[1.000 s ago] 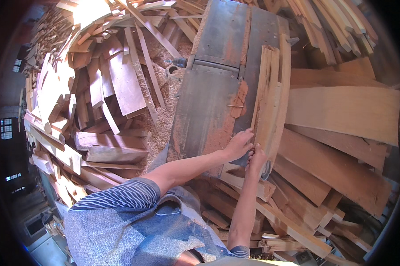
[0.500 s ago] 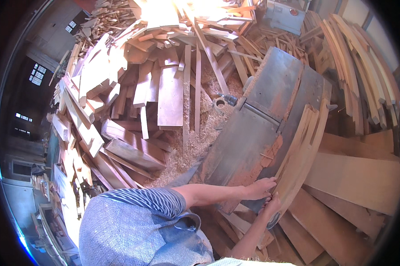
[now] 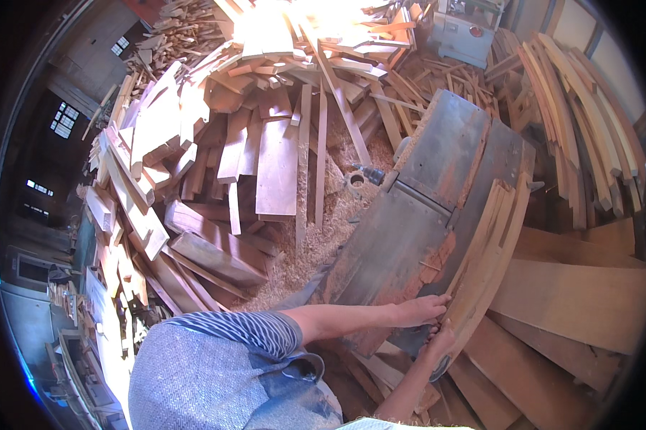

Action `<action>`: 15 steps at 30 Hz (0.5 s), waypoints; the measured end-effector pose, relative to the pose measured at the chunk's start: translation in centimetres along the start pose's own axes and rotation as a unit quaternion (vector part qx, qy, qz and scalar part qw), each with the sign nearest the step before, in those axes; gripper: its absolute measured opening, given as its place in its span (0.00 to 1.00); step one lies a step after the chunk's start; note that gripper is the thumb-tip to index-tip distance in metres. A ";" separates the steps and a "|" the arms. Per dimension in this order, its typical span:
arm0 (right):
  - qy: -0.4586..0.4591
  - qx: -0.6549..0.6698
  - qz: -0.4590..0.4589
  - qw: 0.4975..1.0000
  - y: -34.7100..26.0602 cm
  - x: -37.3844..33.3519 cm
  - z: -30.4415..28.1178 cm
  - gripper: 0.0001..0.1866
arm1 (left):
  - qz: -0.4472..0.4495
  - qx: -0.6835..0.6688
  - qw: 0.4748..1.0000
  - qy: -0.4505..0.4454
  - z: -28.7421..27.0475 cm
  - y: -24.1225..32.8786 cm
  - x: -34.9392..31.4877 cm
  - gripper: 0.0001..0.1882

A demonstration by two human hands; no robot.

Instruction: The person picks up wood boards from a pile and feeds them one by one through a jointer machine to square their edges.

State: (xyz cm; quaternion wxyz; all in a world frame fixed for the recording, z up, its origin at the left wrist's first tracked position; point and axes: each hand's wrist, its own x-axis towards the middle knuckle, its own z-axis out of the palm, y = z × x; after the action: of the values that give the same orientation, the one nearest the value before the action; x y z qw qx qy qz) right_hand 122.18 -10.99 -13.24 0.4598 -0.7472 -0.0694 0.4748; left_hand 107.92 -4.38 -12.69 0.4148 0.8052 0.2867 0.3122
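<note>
Both hands meet at the near left edge of several long wooden strips (image 3: 484, 269), which lie along the right side of a flat metal machine bed (image 3: 402, 236). My left hand (image 3: 421, 310) reaches in from the left, its fingers bent and its fingertips against the strips' edge. Just below it, my right hand (image 3: 439, 340) is closed, its fingers curled close to the left fingertips. Whatever is pinched between the fingers is too small or hidden to make out. Orange-brown dust and shavings (image 3: 434, 264) lie on the metal near my left hand.
Wide boards (image 3: 566, 294) are spread at the right, beside the machine. Curved planks (image 3: 581, 115) lean at the far right. A large pile of cut timber (image 3: 276, 165) fills the left and back, with sawdust (image 3: 287, 272) on the floor. A pale machine cabinet (image 3: 466, 32) stands behind.
The view has shifted a little, so the piles and machine sit slightly lower in the picture. Both hands stay at the strips' edge, with only small finger movement.
</note>
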 end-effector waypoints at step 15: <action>-0.008 -0.003 0.011 1.000 -1.0 0.4 1.0 0.19 | 0.028 0.052 0.998 0.005 -0.2 -1.5 0.9 0.17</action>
State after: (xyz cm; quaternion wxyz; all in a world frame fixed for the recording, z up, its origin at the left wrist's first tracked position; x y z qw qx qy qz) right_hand 121.95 -9.57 -12.93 0.4521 -0.7455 -0.0659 0.4854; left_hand 108.04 -2.85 -13.60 0.3621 0.8316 0.2824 0.3124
